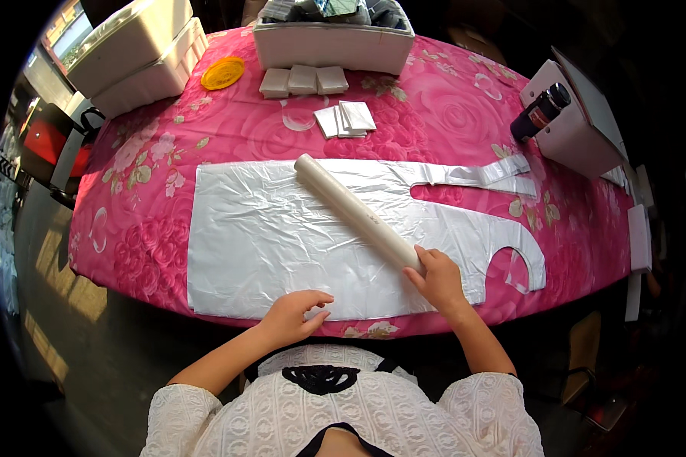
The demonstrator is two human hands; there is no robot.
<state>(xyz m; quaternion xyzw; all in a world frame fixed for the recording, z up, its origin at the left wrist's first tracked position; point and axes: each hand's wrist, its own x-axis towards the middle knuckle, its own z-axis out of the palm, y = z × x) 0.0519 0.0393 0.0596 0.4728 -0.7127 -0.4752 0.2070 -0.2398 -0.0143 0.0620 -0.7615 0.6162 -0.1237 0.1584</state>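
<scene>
A white plastic apron point(251, 236) lies flat and lightly creased on the table, its neck loop and ties toward the right. Slanting across it is a long pale cardboard-like tube point(347, 206), with its far end to the upper left. My right hand point(437, 280) is closed round the tube's near end, over the apron's lower right part. By the apron's front edge, my left hand point(291, 316) has its fingers loosely bent, thumb and fingers apart, with nothing in them.
A pink flowered cloth point(145, 255) covers the table. Beyond the apron lie loose folded white packets point(344, 119) and stacked ones point(303, 80), a yellow dish point(222, 73) and a filled foam box point(331, 47). More foam boxes point(141, 61) stand left; a dark bottle point(540, 113) and white carton point(579, 129) right.
</scene>
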